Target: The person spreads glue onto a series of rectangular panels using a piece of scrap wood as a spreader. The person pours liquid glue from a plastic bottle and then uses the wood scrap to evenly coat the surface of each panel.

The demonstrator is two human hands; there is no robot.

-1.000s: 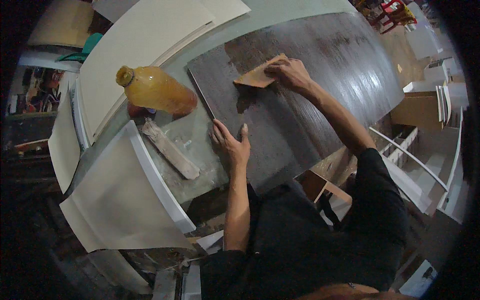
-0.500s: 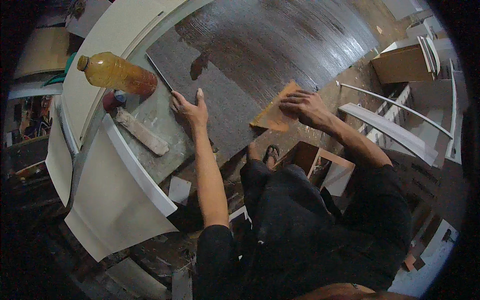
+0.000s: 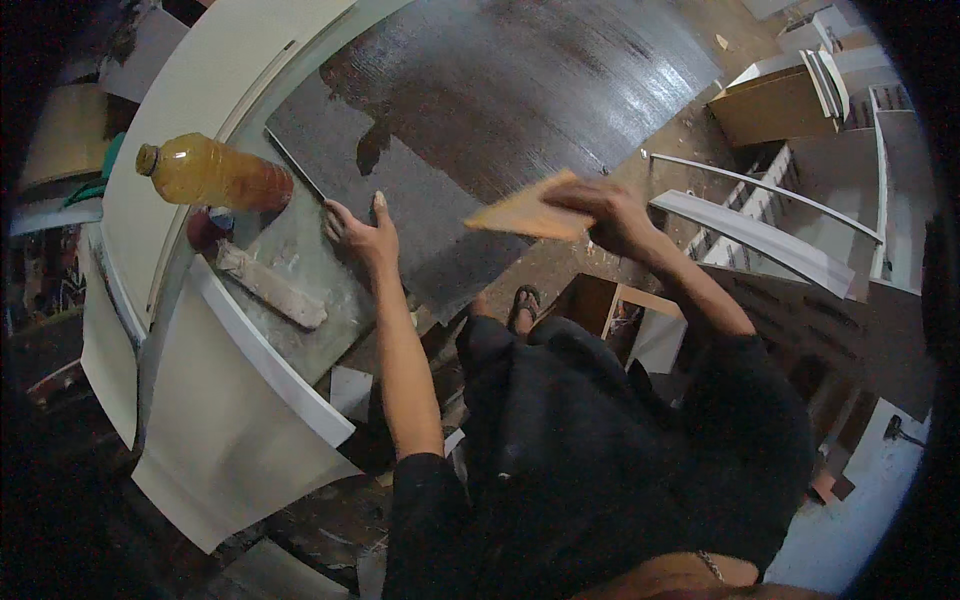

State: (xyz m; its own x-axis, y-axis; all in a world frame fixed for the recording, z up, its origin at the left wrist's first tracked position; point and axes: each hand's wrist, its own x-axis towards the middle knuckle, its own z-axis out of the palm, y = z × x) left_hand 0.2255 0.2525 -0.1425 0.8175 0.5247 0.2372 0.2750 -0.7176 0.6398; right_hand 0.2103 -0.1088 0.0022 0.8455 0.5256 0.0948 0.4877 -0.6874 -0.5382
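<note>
- I am watching a thin tan wooden block (image 3: 525, 214) being held above the near edge of the dark panel (image 3: 500, 110), clear of its wet, glossy surface.
- My right hand (image 3: 606, 214) is gripping the block at its right end, fingers folded over the top.
- My left hand (image 3: 360, 232) is pressing flat, fingers spread, on the panel's near left corner.
- Just left of it, an amber plastic bottle (image 3: 215, 173) is lying on its side on the grey worktop (image 3: 310, 270), with a pale, crusted stick (image 3: 268, 285) resting below it.
- White boards (image 3: 230, 400) are flanking the bench.
</note>
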